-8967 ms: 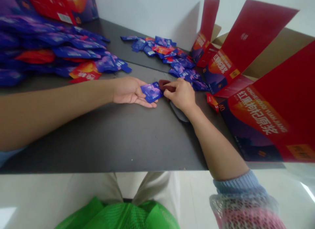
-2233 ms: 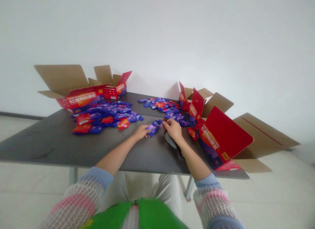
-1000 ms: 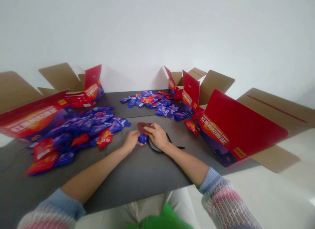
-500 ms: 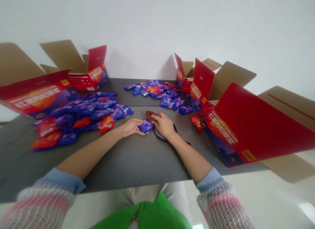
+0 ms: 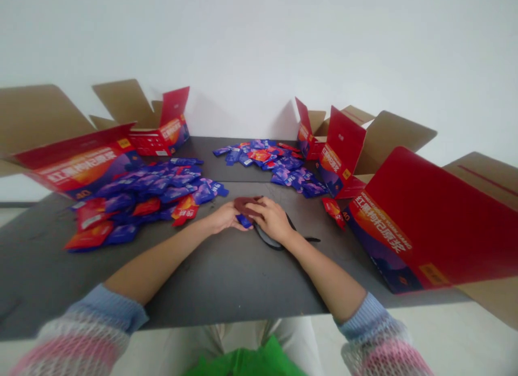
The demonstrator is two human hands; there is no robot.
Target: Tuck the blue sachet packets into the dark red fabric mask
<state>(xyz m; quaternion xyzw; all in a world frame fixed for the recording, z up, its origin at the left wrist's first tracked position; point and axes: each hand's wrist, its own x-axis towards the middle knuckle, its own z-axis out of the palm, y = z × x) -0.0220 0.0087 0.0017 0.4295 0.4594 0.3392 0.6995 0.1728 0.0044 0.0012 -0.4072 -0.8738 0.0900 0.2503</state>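
Note:
Near the middle of the dark table, my left hand [image 5: 224, 217] is closed on a blue sachet [image 5: 244, 220], mostly covered now. My right hand [image 5: 274, 219] grips a folded brown cloth [image 5: 243, 204], which lies over the sachet's top and reaches my left fingers. Under my right hand and wrist is a flat grey object with a black rim [image 5: 269, 240]; its kind I cannot make out. A large pile of blue and red sachets [image 5: 162, 184] spreads to the left of my left hand.
Another heap of sachets [image 5: 263, 155] lies at the table's back. One red sachet [image 5: 334, 212] rests beside the large open red carton [image 5: 429, 225] on the right. More open cartons stand at right [image 5: 343, 155] and left [image 5: 89, 160]. The table's front edge [image 5: 238, 322] is near my lap.
The brown cloth has moved left and over the blue sachet, covering most of it. My hands have come closer together. The whole view has shifted slightly.

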